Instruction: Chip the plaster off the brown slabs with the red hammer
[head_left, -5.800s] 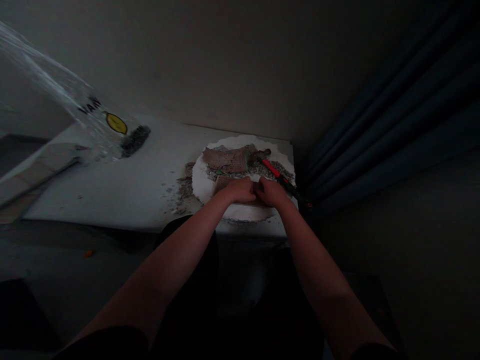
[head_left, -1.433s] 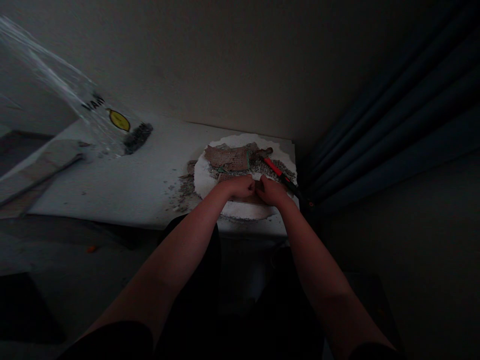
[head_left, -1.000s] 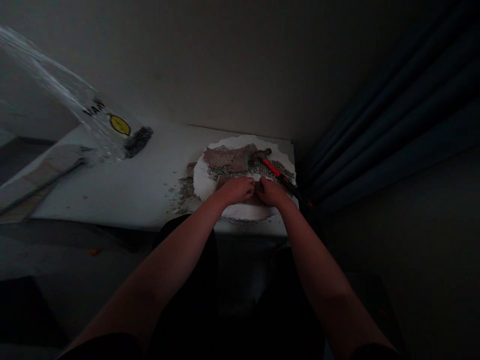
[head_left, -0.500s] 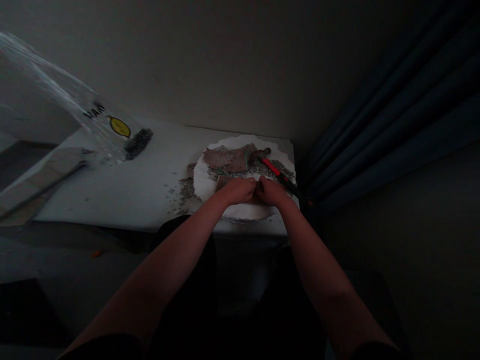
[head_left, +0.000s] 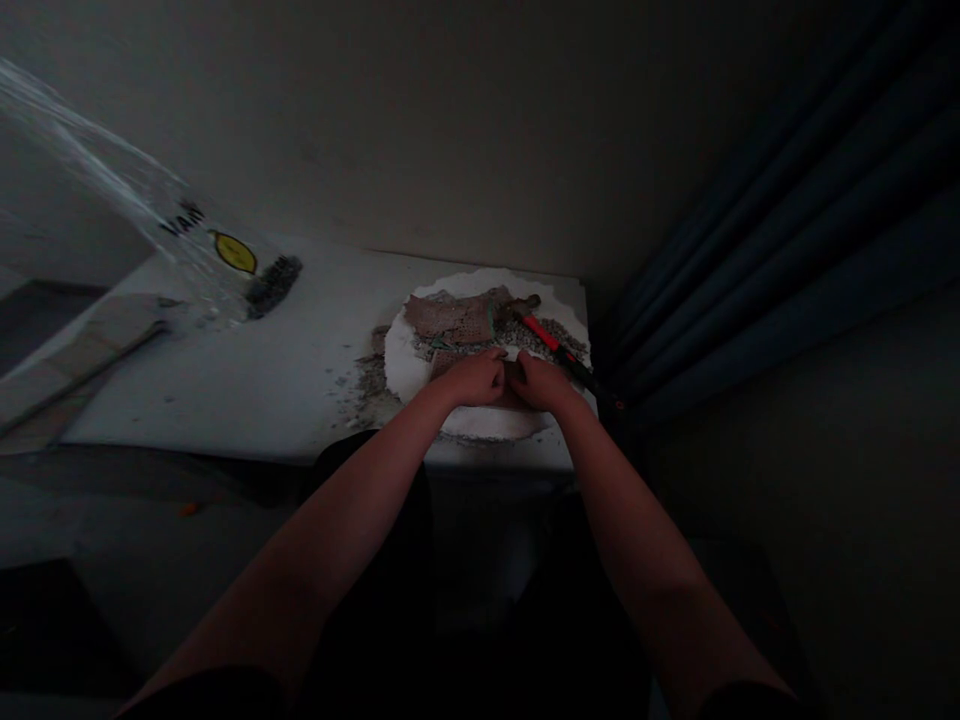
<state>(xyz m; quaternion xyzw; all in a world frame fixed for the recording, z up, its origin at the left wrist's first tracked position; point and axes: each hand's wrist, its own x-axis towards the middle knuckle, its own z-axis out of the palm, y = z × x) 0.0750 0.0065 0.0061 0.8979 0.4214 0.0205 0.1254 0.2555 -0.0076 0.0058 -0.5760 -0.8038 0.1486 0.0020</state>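
Over the near part of a white, uneven-edged round slab [head_left: 405, 370], my left hand [head_left: 478, 378] and my right hand [head_left: 541, 380] are close together with fingers curled. A small brownish piece [head_left: 514, 372] shows between them, at the right fingertips; its kind is too dark to tell. Whether the left fingers hold anything is hidden. Beneath the hands lies a flat brown, grid-textured piece [head_left: 442, 362], mostly covered. Behind it is another brown gridded piece [head_left: 461, 320] with a green edge. A hammer [head_left: 541, 333] with a red and black handle rests on grey rubble [head_left: 517, 333] beside the right hand.
The slab sits at the right end of a white table [head_left: 232, 390], with crumbs [head_left: 371, 375] along its left side. A clear plastic bag [head_left: 202, 250] with a yellow oval and dark bits stands at left. Blue curtains [head_left: 795, 230] hang at right, a wall behind.
My left hand has shifted slightly left, so the gap between my hands is wider and the brownish piece shows more. The hammer and rubble stay in place.
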